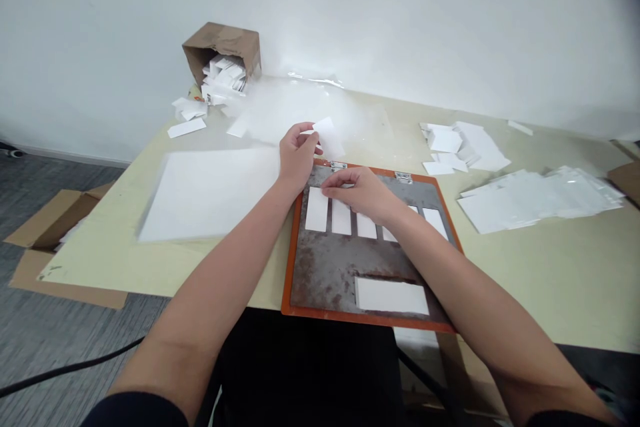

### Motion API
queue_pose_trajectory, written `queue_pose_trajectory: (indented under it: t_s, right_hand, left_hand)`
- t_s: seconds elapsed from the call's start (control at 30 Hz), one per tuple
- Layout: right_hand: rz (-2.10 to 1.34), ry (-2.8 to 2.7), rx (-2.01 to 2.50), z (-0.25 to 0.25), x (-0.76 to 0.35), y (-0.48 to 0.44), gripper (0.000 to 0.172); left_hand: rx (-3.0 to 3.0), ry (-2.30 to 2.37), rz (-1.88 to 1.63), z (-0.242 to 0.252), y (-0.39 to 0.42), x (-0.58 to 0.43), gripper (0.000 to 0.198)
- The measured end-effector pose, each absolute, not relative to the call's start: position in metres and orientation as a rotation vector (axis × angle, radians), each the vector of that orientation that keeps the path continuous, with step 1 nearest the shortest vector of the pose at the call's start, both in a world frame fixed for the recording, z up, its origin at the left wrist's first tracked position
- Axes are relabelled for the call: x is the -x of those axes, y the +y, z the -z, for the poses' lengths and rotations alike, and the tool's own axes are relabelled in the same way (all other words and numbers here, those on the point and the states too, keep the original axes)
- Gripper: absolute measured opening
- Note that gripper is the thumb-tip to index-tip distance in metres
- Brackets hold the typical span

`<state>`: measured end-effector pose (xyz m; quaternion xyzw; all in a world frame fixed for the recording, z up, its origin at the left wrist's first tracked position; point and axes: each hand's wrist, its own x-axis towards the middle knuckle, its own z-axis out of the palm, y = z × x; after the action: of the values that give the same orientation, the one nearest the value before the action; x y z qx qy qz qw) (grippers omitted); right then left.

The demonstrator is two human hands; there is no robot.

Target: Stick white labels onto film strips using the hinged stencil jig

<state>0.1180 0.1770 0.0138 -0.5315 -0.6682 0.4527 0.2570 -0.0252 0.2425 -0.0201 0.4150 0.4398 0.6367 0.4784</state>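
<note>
pinching a white card near the far edge of the board, the left hand holds tight; the right hand touches a flat card, grip unclear. both look light, bendy; best held by edges.

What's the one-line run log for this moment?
left hand: holds white card | right hand: at row's leftmost card on orange-edged board | behind: cardboard box
</note>
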Motion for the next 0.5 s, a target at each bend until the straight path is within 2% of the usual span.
queue_pose_trajectory:
  t_s: [0.17, 0.33, 0.5]
  right_hand:
    - [-1.148, -1.863, 1.456, -0.012, -0.117, 0.176, 0.013]
    - [-1.055, -1.902, 1.536, -0.017, -0.117, 0.175, 0.022]
    - [-1.001, -2.015, 1.569, -0.026, -0.116, 0.168, 0.017]
  left_hand:
    - [-1.019, 1.077, -1.558, 0.021, 0.243, 0.025, 0.009]
    - [-1.023, 1.079, -1.559, 0.021, 0.244, 0.025, 0.009]
    - [-1.025, 1.067, -1.552, 0.022, 0.244, 0.025, 0.009]
